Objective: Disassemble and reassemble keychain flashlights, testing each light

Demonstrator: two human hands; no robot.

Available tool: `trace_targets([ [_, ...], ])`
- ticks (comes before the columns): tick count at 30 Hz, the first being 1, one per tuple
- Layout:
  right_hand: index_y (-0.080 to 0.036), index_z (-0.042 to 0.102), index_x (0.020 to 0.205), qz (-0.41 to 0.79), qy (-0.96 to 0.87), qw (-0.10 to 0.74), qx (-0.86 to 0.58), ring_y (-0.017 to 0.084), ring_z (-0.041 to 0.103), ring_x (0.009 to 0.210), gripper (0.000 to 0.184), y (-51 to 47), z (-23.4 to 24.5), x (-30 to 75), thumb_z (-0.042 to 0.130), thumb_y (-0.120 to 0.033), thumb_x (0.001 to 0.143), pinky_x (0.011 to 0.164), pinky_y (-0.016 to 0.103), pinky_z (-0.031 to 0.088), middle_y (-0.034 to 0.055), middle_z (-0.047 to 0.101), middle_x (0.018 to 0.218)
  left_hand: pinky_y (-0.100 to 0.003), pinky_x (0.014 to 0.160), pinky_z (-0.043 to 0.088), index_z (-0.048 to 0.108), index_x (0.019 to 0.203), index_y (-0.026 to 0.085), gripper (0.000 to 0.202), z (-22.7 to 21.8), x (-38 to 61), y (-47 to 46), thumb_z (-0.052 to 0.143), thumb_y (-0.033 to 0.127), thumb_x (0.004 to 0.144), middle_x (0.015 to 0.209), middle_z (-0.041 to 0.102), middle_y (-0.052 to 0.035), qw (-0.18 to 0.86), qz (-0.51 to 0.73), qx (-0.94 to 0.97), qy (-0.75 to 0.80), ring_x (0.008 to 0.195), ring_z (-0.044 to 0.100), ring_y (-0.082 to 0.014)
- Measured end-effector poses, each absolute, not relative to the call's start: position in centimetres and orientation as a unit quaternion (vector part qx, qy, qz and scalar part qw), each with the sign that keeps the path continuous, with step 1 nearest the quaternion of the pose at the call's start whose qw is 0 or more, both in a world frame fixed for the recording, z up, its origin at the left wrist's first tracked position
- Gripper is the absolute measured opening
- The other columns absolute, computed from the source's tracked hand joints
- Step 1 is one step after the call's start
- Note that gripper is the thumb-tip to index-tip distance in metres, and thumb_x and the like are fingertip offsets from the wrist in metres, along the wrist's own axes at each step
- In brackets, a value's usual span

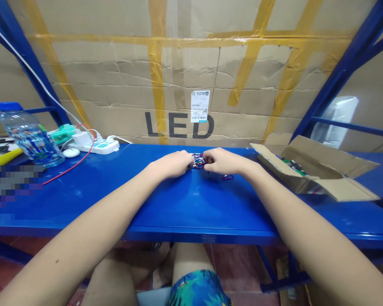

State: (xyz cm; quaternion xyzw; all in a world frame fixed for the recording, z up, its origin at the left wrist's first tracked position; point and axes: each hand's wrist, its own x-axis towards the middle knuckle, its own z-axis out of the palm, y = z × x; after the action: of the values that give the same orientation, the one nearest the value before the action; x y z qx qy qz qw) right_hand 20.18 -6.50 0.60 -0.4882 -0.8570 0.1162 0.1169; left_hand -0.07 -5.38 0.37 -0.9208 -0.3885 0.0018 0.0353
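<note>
A row of small coloured carabiners (198, 160) lies between my two hands at the middle of the blue table. My left hand (178, 163) is closed around the left end of the row, with its fingertips partly hidden. My right hand (221, 160) has its fingers curled in a pinch at the right end, against the carabiners; a red one shows just beside the fingertips. Under the right wrist, a single purple-red carabiner (227, 177) rests on the table, apart from the row.
An open cardboard box (319, 168) with small coloured pieces sits right. On the left are a water bottle (35, 142), a white power strip (104, 145), a white mouse-like object (71, 153) and a red cable (79, 161). A large LED carton (121, 93) stands behind the blue table (191, 208).
</note>
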Motion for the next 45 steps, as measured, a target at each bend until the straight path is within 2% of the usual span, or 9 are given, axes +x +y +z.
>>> trace_targets([
  [7,-0.019,0.048,0.072,0.118,-0.863,0.11,-0.48,0.013,0.048,0.061,0.01,-6.3,0.5,20.2,0.056,-0.021,0.075,0.055,0.027,0.029,0.0005,0.059,0.069,-0.028,0.059,0.036,0.067,0.087,0.013,0.021,0.8,0.1,-5.9,0.047,0.008,0.084,0.088,0.07,-0.0125,0.027,0.019,-0.915,-0.403,0.066,0.058,-0.018],
  [12,-0.02,0.048,0.072,0.123,-0.859,0.114,-0.484,0.013,0.048,0.062,0.009,-6.4,0.8,20.3,0.056,-0.022,0.075,0.054,0.027,0.03,0.0006,0.059,0.071,-0.029,0.062,0.038,0.069,0.086,0.013,0.021,0.8,0.0,-5.9,0.048,0.01,0.085,0.084,0.069,-0.012,0.016,-0.001,-0.917,-0.399,0.066,0.058,-0.0184],
  [19,-0.02,0.05,0.074,0.148,-0.86,0.125,-0.472,0.013,0.047,0.062,0.006,-6.5,0.8,20.2,0.056,-0.021,0.074,0.055,0.026,0.031,-0.0005,0.057,0.069,-0.027,0.064,0.04,0.074,0.096,0.015,0.029,0.8,-0.2,-5.8,0.049,0.007,0.083,0.089,0.071,-0.0112,-0.019,0.0,-0.913,-0.407,0.068,0.06,-0.0177],
  [25,-0.019,0.05,0.073,0.154,-0.864,0.136,-0.46,0.012,0.048,0.06,0.006,-6.4,0.8,20.4,0.056,-0.021,0.072,0.054,0.025,0.031,-0.0007,0.058,0.068,-0.026,0.067,0.04,0.076,0.095,0.019,0.032,0.8,-0.3,-5.4,0.049,0.009,0.081,0.086,0.071,-0.0071,-0.053,-0.014,-0.93,-0.362,0.069,0.059,-0.0161],
  [30,-0.019,0.051,0.078,0.216,-0.85,0.131,-0.462,0.014,0.059,0.061,0.008,-6.3,0.5,20.5,0.055,-0.018,0.071,0.053,0.024,0.038,0.0004,0.064,0.069,-0.027,0.058,0.035,0.073,0.082,0.016,0.022,1.3,-0.6,-5.5,0.051,0.012,0.079,0.073,0.067,-0.0066,-0.029,-0.002,-0.916,-0.401,0.058,0.053,-0.0149],
  [34,-0.019,0.051,0.08,0.243,-0.847,0.124,-0.457,0.016,0.064,0.063,0.011,-6.2,0.1,20.3,0.056,-0.016,0.07,0.054,0.024,0.043,0.0019,0.067,0.072,-0.027,0.057,0.036,0.069,0.077,0.015,0.012,1.4,-0.6,-5.5,0.058,0.019,0.078,0.073,0.067,-0.0067,-0.038,0.024,-0.902,-0.43,0.058,0.055,-0.0154],
  [40,-0.02,0.055,0.084,0.268,-0.843,0.121,-0.45,0.014,0.062,0.058,0.014,-6.5,0.0,19.9,0.056,-0.018,0.071,0.049,0.023,0.044,0.0004,0.066,0.071,-0.028,0.053,0.035,0.067,0.077,0.016,0.012,1.5,0.0,-6.3,0.056,0.019,0.078,0.07,0.066,-0.0076,-0.029,0.045,-0.889,-0.454,0.055,0.053,-0.0171],
  [45,-0.02,0.054,0.078,0.295,-0.835,0.119,-0.448,0.012,0.059,0.054,0.008,-6.8,0.3,19.8,0.057,-0.018,0.071,0.049,0.023,0.045,-0.0016,0.064,0.066,-0.025,0.051,0.035,0.064,0.073,0.017,0.005,1.8,0.2,-6.3,0.06,0.021,0.071,0.072,0.069,-0.006,-0.058,0.065,-0.871,-0.483,0.057,0.056,-0.0155],
])
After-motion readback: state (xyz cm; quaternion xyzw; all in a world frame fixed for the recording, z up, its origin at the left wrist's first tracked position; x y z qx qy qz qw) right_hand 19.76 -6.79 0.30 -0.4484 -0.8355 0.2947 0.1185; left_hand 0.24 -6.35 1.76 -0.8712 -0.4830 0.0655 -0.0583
